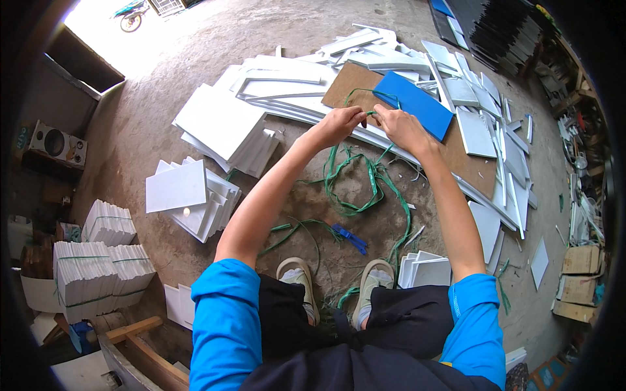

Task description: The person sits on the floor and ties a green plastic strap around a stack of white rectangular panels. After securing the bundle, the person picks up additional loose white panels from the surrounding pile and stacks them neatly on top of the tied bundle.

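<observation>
My left hand [340, 124] and my right hand [399, 127] meet over the floor, both pinching the same green plastic strap [373, 174]. The strap runs up in a loop across a blue board [415, 103] lying on a brown board [464, 163], and trails down in tangled coils between my hands and my feet. White flat panels [274, 88] are piled just beyond my hands.
A blue clip-like tool [351, 238] lies on the concrete floor near my shoes. Stacks of white panels [192, 195] sit to the left, tied white bundles [101, 270] at far left, more white pieces [499, 130] right, dark panels [499, 29] top right, cardboard boxes [580, 274] far right.
</observation>
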Demonstrator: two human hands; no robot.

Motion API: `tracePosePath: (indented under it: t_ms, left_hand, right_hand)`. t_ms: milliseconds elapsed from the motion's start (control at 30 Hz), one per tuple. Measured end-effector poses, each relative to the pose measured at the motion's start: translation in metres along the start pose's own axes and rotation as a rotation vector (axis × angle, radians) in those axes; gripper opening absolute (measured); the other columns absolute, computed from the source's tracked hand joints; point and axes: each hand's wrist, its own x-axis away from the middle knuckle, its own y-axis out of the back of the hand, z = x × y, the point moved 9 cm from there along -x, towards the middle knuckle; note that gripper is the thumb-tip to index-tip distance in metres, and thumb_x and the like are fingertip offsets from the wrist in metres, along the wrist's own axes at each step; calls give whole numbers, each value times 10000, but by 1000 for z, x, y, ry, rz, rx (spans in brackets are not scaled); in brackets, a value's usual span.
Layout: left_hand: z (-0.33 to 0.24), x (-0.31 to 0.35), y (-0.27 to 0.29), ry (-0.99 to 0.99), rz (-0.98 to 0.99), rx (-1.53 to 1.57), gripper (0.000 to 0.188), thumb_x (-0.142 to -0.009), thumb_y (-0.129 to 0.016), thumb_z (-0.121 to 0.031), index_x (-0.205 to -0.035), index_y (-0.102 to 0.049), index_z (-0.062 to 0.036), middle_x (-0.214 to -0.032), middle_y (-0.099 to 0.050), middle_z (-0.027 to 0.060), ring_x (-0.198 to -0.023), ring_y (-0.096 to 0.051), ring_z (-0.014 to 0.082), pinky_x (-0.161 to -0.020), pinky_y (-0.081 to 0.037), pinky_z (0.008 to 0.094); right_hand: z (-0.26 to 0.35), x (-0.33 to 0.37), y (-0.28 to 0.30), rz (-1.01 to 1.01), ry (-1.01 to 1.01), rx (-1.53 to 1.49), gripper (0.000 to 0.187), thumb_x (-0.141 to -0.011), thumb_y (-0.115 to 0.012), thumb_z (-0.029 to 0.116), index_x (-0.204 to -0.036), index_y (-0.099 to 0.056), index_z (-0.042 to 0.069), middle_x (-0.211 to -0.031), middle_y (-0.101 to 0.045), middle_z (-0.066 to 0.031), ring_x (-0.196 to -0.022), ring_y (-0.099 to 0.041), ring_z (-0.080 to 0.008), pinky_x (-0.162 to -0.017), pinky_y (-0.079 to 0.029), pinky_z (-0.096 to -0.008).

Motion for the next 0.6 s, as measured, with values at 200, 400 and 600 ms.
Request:
tracePosePath:
  t_ms: [200, 400, 600]
  left_hand:
    - [17, -4, 7, 88, -57, 52, 333, -900, -412, -283, -801, -541, 7, -639, -517, 31, -545, -468, 116, -545, -421, 266]
    - [30, -2, 3, 158, 11, 302, 351, -916, -404, -273, -798, -562, 17, -718, -517, -1, -628, -455, 84, -579, -408, 253]
    - [3, -4, 19, -40, -218, 386, 346, -913, -418, -267, -896, -593, 31, -748, -548, 7, -738, -484, 87, -705, -396, 244]
  right_hand:
    - [17, 4, 10, -242, 150, 182, 275, -878, -431, 293, -996, -485, 50, -675, -605, -153, -695, -622, -278, -543, -497, -372]
    - [20, 2, 16, -303, 197, 156, 148, -872, -451, 201, -843, -465, 56, -667, -592, -118, -599, -593, -290, -505, -468, -373]
    - [7, 4, 14, -362, 112, 133, 192, -876, -429, 218, -800, -528, 72, -589, -594, -127, -570, -618, -263, -495, -494, -353]
